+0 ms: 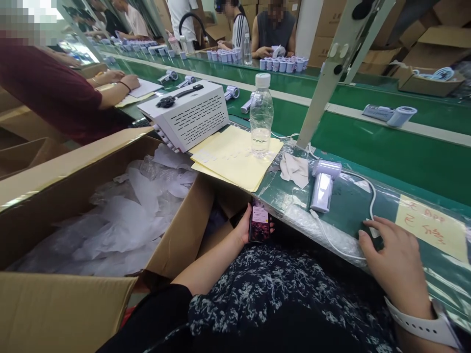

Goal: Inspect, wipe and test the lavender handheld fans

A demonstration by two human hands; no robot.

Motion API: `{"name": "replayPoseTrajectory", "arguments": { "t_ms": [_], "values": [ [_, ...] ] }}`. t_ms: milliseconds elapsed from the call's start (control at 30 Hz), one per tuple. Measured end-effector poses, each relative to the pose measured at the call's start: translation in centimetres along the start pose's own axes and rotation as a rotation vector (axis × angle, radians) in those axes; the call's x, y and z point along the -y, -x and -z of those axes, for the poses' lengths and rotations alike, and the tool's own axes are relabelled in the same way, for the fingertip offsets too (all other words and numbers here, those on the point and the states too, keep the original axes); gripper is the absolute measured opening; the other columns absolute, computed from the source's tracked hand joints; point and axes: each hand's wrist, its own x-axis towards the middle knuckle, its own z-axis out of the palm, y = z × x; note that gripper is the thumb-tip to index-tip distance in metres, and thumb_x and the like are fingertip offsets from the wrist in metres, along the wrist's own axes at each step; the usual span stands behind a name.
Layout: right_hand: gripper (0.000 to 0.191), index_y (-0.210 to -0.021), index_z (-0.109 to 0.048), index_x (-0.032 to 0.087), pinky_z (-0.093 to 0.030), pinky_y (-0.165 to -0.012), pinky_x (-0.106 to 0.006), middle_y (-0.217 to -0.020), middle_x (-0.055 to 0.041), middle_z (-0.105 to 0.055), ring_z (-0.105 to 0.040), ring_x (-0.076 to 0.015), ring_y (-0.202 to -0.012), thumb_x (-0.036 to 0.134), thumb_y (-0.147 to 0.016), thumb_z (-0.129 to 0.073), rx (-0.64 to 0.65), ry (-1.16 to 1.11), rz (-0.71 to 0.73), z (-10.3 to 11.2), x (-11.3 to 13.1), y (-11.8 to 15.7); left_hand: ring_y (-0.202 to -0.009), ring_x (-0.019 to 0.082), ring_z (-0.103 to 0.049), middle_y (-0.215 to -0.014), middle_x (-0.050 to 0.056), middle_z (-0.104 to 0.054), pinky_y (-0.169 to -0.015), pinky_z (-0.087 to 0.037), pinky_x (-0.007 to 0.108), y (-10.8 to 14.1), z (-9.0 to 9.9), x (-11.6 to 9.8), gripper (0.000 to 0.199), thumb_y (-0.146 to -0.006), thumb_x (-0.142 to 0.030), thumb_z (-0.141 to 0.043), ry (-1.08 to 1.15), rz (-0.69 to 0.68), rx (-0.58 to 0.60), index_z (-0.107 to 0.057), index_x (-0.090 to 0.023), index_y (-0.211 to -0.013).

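Note:
My left hand, low beside the table edge, is closed around a smartphone with a lit screen. My right hand rests on the table, thumb and index finger apart. A small white piece shows at its fingertips, and a white cable runs under them; the hand hides where it goes. To the left of this hand, a lavender handheld fan lies on the green tabletop. One cable plugs in near its lower end. A crumpled pale cloth is beside the fan.
A carton of plastic bags stands at left. A water bottle stands on yellow paper, beside a white vented power unit. A metal post rises at the table's back. Co-workers sit along the green conveyor.

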Motion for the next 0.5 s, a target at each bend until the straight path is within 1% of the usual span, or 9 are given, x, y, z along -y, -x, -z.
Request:
{"name": "replayPoseTrajectory", "arguments": {
  "t_ms": [133,300,400,500],
  "values": [
    [0.048,-0.107,-0.067,0.014,-0.043,-0.105,-0.058,-0.126,-0.0206,-0.066,-0.058,-0.0409,-0.12,0.049,-0.093,-0.038,-0.001,-0.009,-0.003,0.0,0.1,0.0,-0.089,0.034,-0.073,-0.096,0.021,-0.075,-0.083,-0.054,0.046,-1.4,0.3,0.3,0.09,-0.088,-0.082,-0.032,-0.021,0.075,-0.005,-0.063,-0.008,-0.129],
    [0.044,-0.106,-0.067,0.015,-0.043,-0.105,-0.058,-0.125,-0.0203,-0.067,-0.057,-0.0401,-0.121,0.048,-0.093,-0.04,-0.035,-0.027,0.008,-0.2,-0.2,0.1,-0.091,0.034,-0.072,-0.096,0.019,-0.075,-0.084,-0.054,0.048,-1.9,0.4,0.1,0.087,-0.089,-0.082,-0.029,-0.026,0.066,-0.039,-0.064,-0.012,-0.127],
    [0.043,-0.105,-0.067,0.015,-0.043,-0.105,-0.057,-0.124,-0.0203,-0.067,-0.058,-0.0396,-0.122,0.047,-0.093,-0.041,-0.042,-0.034,0.024,-0.4,-0.4,0.1,-0.086,0.034,-0.072,-0.094,0.019,-0.075,-0.081,-0.054,0.047,-1.9,0.6,0.1,0.085,-0.089,-0.081,-0.032,-0.03,0.054,-0.061,-0.066,-0.011,-0.124],
    [0.042,-0.106,-0.067,0.015,-0.043,-0.104,-0.056,-0.124,-0.0203,-0.067,-0.058,-0.039,-0.121,0.046,-0.093,-0.041,-0.046,-0.029,0.037,-0.6,-0.6,0.1,-0.076,0.031,-0.071,-0.086,0.018,-0.074,-0.072,-0.054,0.043,-1.7,1.1,0.2,0.084,-0.089,-0.081,-0.033,-0.041,0.049,-0.088,-0.069,-0.01,-0.117]
  ]
}}
